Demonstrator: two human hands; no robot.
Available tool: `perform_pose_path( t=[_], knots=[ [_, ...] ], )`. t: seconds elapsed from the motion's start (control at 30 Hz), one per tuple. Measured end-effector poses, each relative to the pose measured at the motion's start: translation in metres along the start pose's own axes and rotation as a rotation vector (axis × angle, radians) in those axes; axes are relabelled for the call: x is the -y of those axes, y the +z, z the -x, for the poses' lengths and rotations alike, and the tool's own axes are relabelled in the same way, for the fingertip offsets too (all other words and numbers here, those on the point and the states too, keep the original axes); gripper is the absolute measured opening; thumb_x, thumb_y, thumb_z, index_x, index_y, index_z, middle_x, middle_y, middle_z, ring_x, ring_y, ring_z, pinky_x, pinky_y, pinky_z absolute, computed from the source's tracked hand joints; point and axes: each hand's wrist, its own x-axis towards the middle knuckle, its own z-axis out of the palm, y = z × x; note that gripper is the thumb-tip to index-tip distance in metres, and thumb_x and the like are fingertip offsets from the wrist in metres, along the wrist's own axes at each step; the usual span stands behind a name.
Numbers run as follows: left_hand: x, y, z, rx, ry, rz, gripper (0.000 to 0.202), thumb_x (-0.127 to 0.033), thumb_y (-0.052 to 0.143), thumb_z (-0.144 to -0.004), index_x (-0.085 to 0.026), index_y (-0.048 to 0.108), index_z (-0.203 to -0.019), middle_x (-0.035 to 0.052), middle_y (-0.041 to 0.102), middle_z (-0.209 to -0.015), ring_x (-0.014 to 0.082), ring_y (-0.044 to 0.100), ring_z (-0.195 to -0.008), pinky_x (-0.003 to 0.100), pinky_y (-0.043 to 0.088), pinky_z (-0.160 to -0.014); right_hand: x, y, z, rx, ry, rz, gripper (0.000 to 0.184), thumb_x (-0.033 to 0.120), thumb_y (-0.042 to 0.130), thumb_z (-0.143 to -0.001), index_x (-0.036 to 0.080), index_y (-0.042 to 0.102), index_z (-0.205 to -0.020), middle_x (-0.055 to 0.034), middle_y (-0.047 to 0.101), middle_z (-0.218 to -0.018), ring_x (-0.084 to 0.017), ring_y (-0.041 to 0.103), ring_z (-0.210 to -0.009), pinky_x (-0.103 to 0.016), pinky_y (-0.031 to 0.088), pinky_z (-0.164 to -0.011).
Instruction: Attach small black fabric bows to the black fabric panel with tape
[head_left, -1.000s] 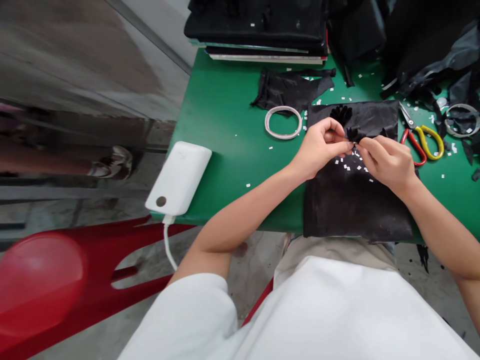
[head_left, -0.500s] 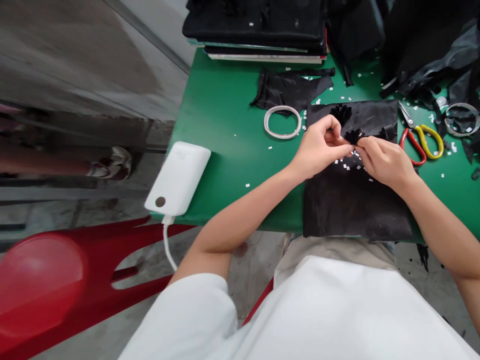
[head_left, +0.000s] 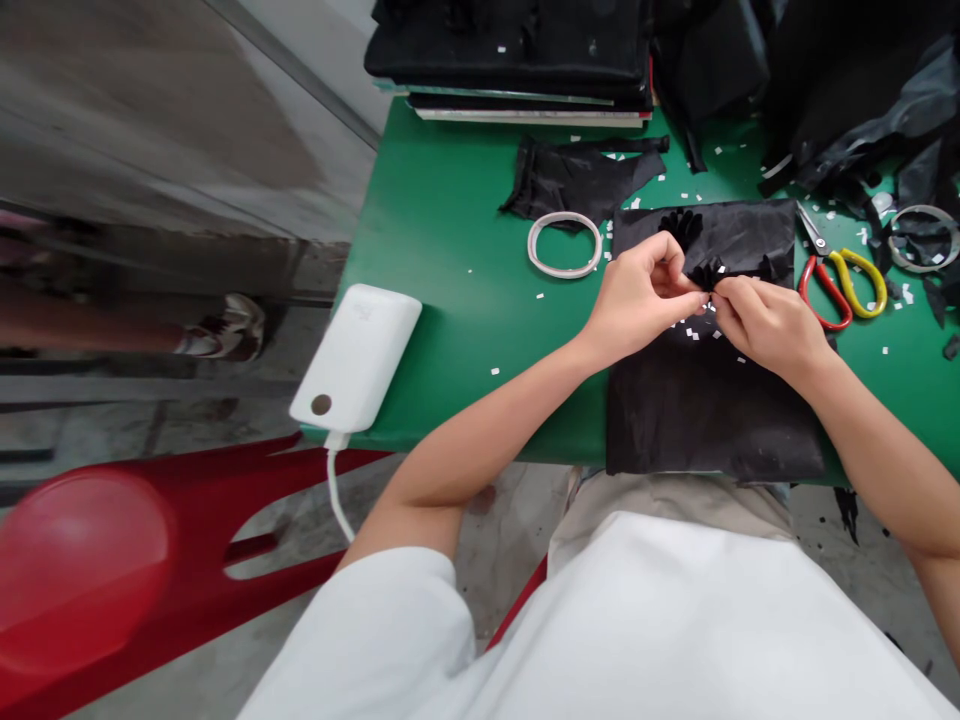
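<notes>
A black piece of fabric (head_left: 675,410) lies flat at the table's front edge. Over its upper half, my left hand (head_left: 645,290) pinches the lower edge of a small, ruffled black fabric piece (head_left: 705,272) between thumb and forefinger. My right hand (head_left: 772,320) is closed on the same piece from the other side, the fingertips of both hands nearly touching. Just what sits between the tips is too small to make out. Another ruffled black bunch (head_left: 681,228) rests behind my left hand. Small white paper-like bits (head_left: 691,334) are scattered below the fingers.
Scissors with red and yellow handles (head_left: 844,285) lie right of the fabric. A tape roll (head_left: 564,245) and black scrap (head_left: 577,178) lie left, on the green table (head_left: 450,270). A white power bank (head_left: 356,357) with a cable sits at the left edge. Folded black cloth (head_left: 510,50) is stacked behind.
Both hands stay almost in place, still pinching the ruffled piece. The fingertips have shifted very slightly.
</notes>
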Motion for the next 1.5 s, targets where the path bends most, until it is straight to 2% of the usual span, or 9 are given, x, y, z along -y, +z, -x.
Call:
perform_pose_path(
  t=[0.2, 0.47, 0.87, 1.0, 1.27, 1.5],
  knots=[
    [0.0, 0.001, 0.002, -0.018, 0.03, -0.039, 0.039, -0.011, 0.075, -0.067, -0.022, 0.038, -0.073, -0.0074, 0.063, -0.066, 0.0145, 0.071, -0.072, 0.029, 0.061, -0.07, 0.001, 0.001, 0.0, -0.103, -0.013, -0.072, 0.022, 0.021, 0.041, -0.099, 0.019, 0.057, -0.086, -0.0017, 0.062, -0.067, -0.013, 0.055, -0.057, -0.025, 0.039, -0.056],
    [-0.001, 0.004, 0.008, -0.072, 0.104, -0.16, 0.034, -0.011, 0.072, -0.07, -0.022, 0.04, -0.073, -0.0062, 0.063, -0.069, 0.0141, 0.07, -0.074, 0.028, 0.057, -0.072, 0.008, -0.003, -0.001, -0.037, 0.159, -0.188, 0.016, 0.022, 0.045, -0.094, 0.02, 0.057, -0.084, 0.0004, 0.059, -0.064, -0.011, 0.048, -0.051, -0.023, 0.034, -0.051],
    [-0.001, 0.005, 0.008, -0.074, 0.1, -0.157, 0.032, -0.015, 0.07, -0.068, -0.022, 0.039, -0.072, -0.0057, 0.062, -0.068, 0.0125, 0.067, -0.073, 0.025, 0.054, -0.068, 0.011, -0.005, -0.002, -0.069, 0.166, -0.242, 0.013, 0.019, 0.046, -0.091, 0.02, 0.054, -0.08, 0.0021, 0.055, -0.062, -0.01, 0.045, -0.05, -0.022, 0.033, -0.05],
    [0.0, 0.004, 0.007, -0.06, 0.102, -0.14, 0.033, -0.014, 0.07, -0.068, -0.022, 0.039, -0.072, -0.0049, 0.062, -0.069, 0.0136, 0.068, -0.074, 0.026, 0.054, -0.069, 0.011, -0.006, -0.003, -0.102, 0.145, -0.242, 0.014, 0.018, 0.046, -0.091, 0.02, 0.054, -0.08, 0.0023, 0.055, -0.061, -0.01, 0.045, -0.05, -0.022, 0.032, -0.049],
    [0.0, 0.004, 0.006, -0.054, 0.052, -0.09, 0.036, -0.012, 0.073, -0.068, -0.022, 0.039, -0.073, -0.0048, 0.061, -0.07, 0.0147, 0.067, -0.073, 0.031, 0.056, -0.072, 0.012, -0.007, -0.004, -0.055, 0.182, -0.226, 0.017, 0.022, 0.043, -0.093, 0.021, 0.054, -0.08, 0.001, 0.056, -0.06, -0.011, 0.045, -0.048, -0.023, 0.032, -0.05],
    [-0.003, 0.004, 0.006, -0.046, 0.023, -0.055, 0.039, -0.01, 0.075, -0.067, -0.022, 0.038, -0.073, -0.0047, 0.061, -0.069, 0.0162, 0.069, -0.075, 0.032, 0.058, -0.073, 0.011, -0.007, -0.004, -0.08, 0.163, -0.199, 0.016, 0.021, 0.044, -0.092, 0.021, 0.055, -0.08, 0.0016, 0.055, -0.059, -0.01, 0.045, -0.046, -0.022, 0.032, -0.048]
  ],
)
